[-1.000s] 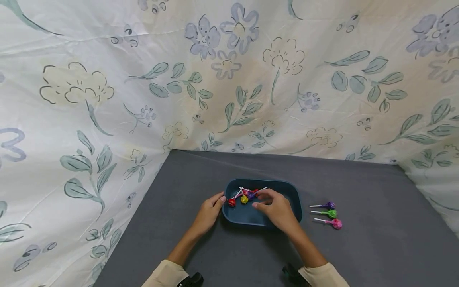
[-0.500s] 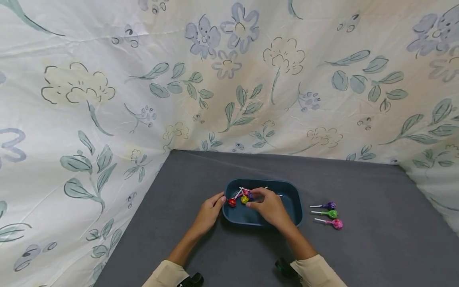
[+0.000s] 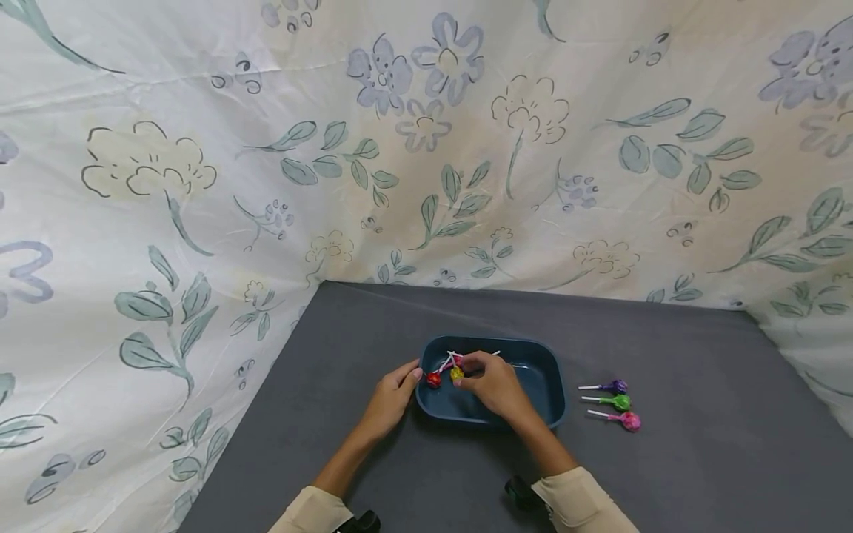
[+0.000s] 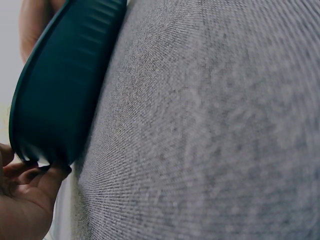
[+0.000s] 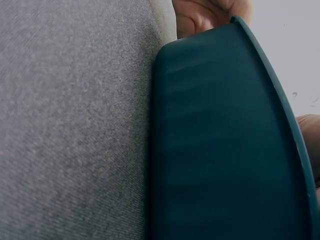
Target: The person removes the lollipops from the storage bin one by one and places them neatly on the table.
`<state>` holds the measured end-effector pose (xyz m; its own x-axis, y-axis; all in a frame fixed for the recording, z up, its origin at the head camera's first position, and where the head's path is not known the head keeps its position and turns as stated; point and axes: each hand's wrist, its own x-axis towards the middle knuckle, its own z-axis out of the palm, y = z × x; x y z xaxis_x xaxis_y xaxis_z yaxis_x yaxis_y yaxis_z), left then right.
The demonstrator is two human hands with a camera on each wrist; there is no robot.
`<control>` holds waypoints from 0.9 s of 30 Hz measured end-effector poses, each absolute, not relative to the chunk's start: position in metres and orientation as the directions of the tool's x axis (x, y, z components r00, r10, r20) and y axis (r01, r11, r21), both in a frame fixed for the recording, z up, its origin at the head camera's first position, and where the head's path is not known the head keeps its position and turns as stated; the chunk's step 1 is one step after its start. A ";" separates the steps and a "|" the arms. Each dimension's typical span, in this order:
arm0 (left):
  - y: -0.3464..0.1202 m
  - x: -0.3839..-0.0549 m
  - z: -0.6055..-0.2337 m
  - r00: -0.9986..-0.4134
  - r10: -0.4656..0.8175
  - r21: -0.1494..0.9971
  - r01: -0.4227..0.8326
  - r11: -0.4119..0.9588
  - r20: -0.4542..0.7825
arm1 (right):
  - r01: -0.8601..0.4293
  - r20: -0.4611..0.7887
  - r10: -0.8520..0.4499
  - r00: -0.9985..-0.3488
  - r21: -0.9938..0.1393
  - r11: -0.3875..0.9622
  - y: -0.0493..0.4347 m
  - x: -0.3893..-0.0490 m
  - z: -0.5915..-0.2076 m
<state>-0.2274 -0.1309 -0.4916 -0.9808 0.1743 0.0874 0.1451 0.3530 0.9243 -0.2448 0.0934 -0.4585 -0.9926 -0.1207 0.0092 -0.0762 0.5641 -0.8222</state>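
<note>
A dark blue-green tray [image 3: 453, 404] stands on the grey cloth. My left hand [image 3: 389, 396] grips its left end, thumb at the rim; the left wrist view shows those fingers [image 4: 52, 182] against the outer wall. Inside, at the left, lie a red lollipop [image 3: 434, 380], a yellow lollipop [image 3: 456, 373] and a partly covered pink one [image 3: 457, 360], their white sticks crossing. My right hand [image 3: 496, 389] reaches over the front rim, thumb and fingers around the yellow lollipop's head; I cannot tell whether they pinch it. In the right wrist view, the tray's wall [image 5: 220, 125] hides most of that hand.
Right of the tray, a purple lollipop [image 3: 620, 386], a green lollipop [image 3: 622, 402] and a pink lollipop [image 3: 629, 421] lie in a column, sticks pointing left. A floral curtain [image 3: 453, 207] rises behind the grey cloth [image 3: 686, 355] and along its sides.
My right hand has moved left inside the tray, from beside the purple lollipop to the yellow one, now covering the purple one. My left hand keeps its grip on the tray.
</note>
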 end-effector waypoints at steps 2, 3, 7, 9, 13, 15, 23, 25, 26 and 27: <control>-0.131 -0.228 -0.492 -0.982 0.171 0.932 0.134 0.338 0.079 | -0.079 0.009 -0.126 -0.992 -0.819 0.568 0.093 -0.246 -0.460; -0.131 -0.228 -0.492 -0.981 0.174 0.930 0.142 0.340 0.086 | -0.083 0.009 -0.131 -0.991 -0.816 0.572 0.093 -0.247 -0.460; -0.131 -0.229 -0.492 -0.980 0.179 0.931 0.149 0.335 0.092 | -0.091 0.002 -0.156 -0.988 -0.816 0.570 0.091 -0.249 -0.462; -0.130 -0.229 -0.492 -0.979 0.182 0.931 0.153 0.331 0.096 | -0.104 0.006 -0.171 -0.985 -0.815 0.570 0.090 -0.250 -0.462; -0.130 -0.230 -0.493 -0.980 0.180 0.936 0.143 0.323 0.087 | -0.128 0.017 -0.192 -0.981 -0.802 0.583 0.087 -0.251 -0.462; -0.130 -0.230 -0.493 -0.979 0.182 0.933 0.149 0.328 0.093 | -0.141 0.021 -0.203 -0.979 -0.790 0.597 0.086 -0.251 -0.462; -0.130 -0.229 -0.494 -0.978 0.184 0.932 0.152 0.329 0.094 | -0.190 0.050 -0.235 -0.971 -0.759 0.623 0.082 -0.252 -0.466; -0.130 -0.230 -0.494 -0.978 0.183 0.932 0.153 0.329 0.096 | -0.201 0.058 -0.241 -0.969 -0.754 0.626 0.082 -0.252 -0.467; -0.130 -0.230 -0.494 -0.978 0.184 0.932 0.155 0.327 0.098 | -0.205 0.060 -0.244 -0.968 -0.751 0.627 0.082 -0.252 -0.467; -0.130 -0.230 -0.494 -0.978 0.184 0.932 0.154 0.327 0.098 | -0.209 0.063 -0.247 -0.967 -0.750 0.627 0.081 -0.252 -0.467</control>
